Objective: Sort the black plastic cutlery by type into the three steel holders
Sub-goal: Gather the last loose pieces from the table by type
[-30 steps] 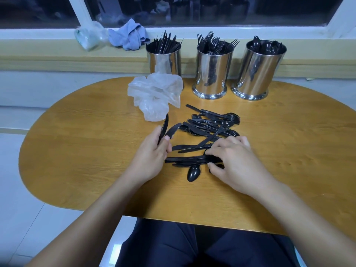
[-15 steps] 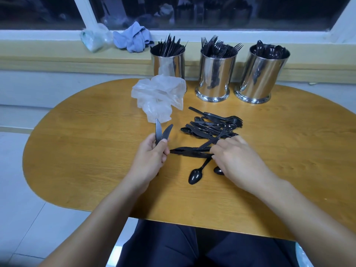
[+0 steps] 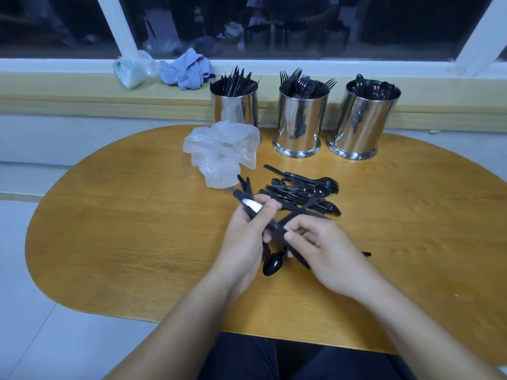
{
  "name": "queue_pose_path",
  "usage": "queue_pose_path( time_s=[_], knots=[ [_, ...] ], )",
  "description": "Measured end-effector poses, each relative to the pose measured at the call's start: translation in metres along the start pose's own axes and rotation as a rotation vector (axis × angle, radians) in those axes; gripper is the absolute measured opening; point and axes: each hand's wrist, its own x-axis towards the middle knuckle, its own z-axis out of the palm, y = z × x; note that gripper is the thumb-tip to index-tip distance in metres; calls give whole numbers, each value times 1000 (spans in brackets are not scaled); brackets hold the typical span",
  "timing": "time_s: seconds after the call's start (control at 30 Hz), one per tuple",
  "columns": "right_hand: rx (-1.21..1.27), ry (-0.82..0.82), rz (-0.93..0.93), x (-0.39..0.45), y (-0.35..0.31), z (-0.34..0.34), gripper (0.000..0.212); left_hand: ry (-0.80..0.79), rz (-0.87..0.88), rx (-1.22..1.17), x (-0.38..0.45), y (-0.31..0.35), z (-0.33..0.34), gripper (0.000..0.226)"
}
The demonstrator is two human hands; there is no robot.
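Observation:
Three steel holders stand at the table's far edge: the left holder point(image 3: 234, 106) has knives, the middle holder point(image 3: 301, 122) forks, the right holder point(image 3: 362, 122) spoons. A heap of black cutlery point(image 3: 304, 190) lies in the table's middle. My left hand point(image 3: 247, 237) is shut on a bunch of black knives point(image 3: 244, 192) whose blades point away from me. Right beside it, my right hand point(image 3: 321, 250) pinches more black knives point(image 3: 297, 255) just above the table. A black spoon point(image 3: 272, 265) lies between my hands.
A crumpled clear plastic bag point(image 3: 222, 153) lies in front of the left holder. On the window sill sit a blue cloth point(image 3: 186, 71) and another clear bag point(image 3: 134, 71). The oval wooden table point(image 3: 131, 215) ends close to my lap.
My right hand has lifted knives off the table and brought them to my left hand. The left hand's bunch has tilted left. The camera has tipped down a little.

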Motion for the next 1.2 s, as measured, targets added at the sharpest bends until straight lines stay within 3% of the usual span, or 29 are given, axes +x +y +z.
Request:
queue_pose_path(
  time_s=[0.17, 0.33, 0.47, 0.7, 0.87, 1.0, 1.2],
  knots=[
    [3, 51, -25, -7, 11, 9, 10, 74, 31, -92, 7, 5, 0, 23],
    [-245, 268, -27, -5, 47, -8, 14, 214, 165, -15, 11, 21, -31, 26],
    [-428, 249, -70, 7, 62, -8, 23, 115, 377, 179, 8, 32, -40, 34],
    [-675, 314, -181, 26, 55, 2, 21, 84, 445, 347, 0, 4, -41, 39],
    [-735, 229, -167, 36, 59, 0, 22, 119, 340, 295, -2, -2, -41, 49],
    [-757, 191, -194, 36, 60, -5, 16, 233, 168, 171, 6, 2, -47, 43],
    [-735, 175, -220, 24, 64, -23, 7, 190, -5, 128, 15, 7, -66, 29]
  ],
)
